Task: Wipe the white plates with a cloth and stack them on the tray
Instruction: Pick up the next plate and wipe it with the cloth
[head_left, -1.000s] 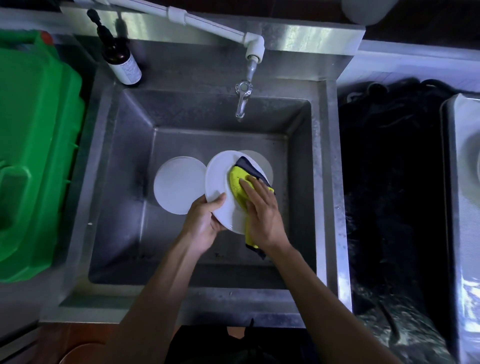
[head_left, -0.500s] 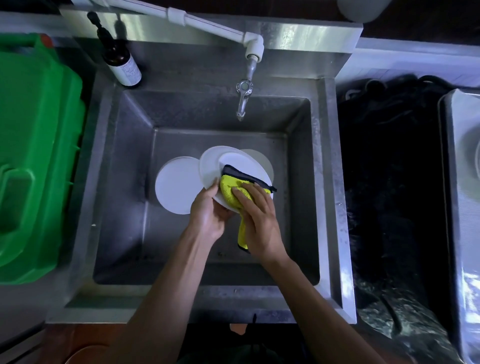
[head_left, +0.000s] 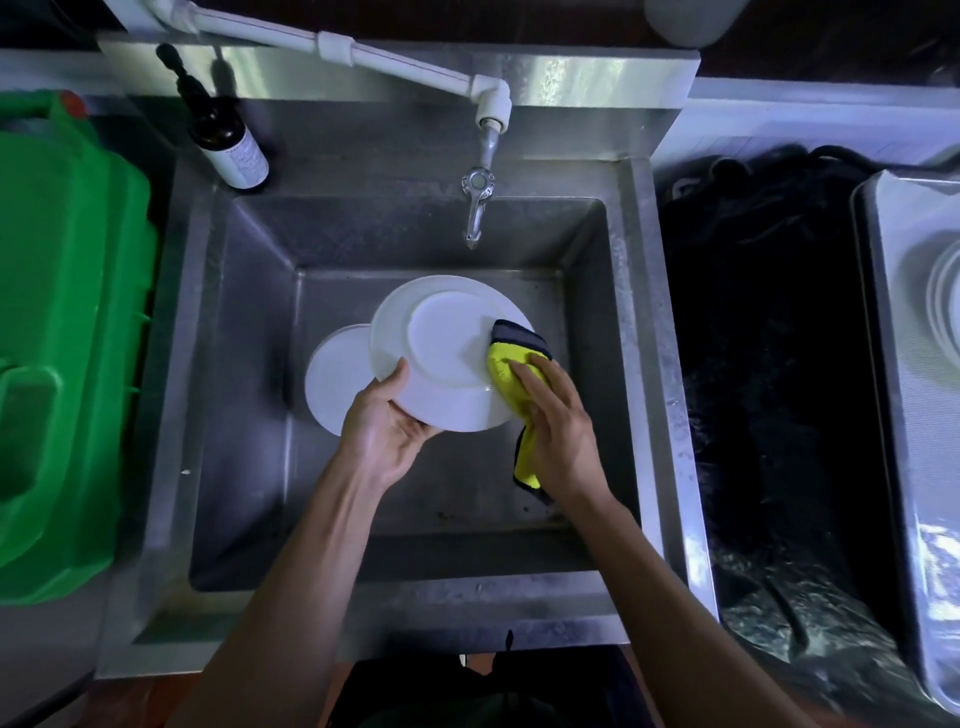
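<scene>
Round white ceramic plate (head_left: 447, 358) held tilted over the steel sink (head_left: 249, 395), underside up so the foot ring can be wiped. Left hand (head_left: 387, 423) grips its lower rim, thumb on top, steadying it. Right hand (head_left: 558, 421) presses a yellow microfibre cloth with dark edging (head_left: 506, 366) on its right edge, fingers curled over the cloth. Second white plate (head_left: 332, 376) lies below. Metal tray (head_left: 893, 364) at right holds stacked plates (head_left: 945, 306).

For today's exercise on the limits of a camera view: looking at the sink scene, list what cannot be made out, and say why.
Head view only:
- Stacked plates on the tray: cut off by the right edge, so no count.
- Plate in the sink: partly hidden by the held plate.
- Cloth: its middle is covered by the right hand.
- Bottle label: too small to read.
</scene>
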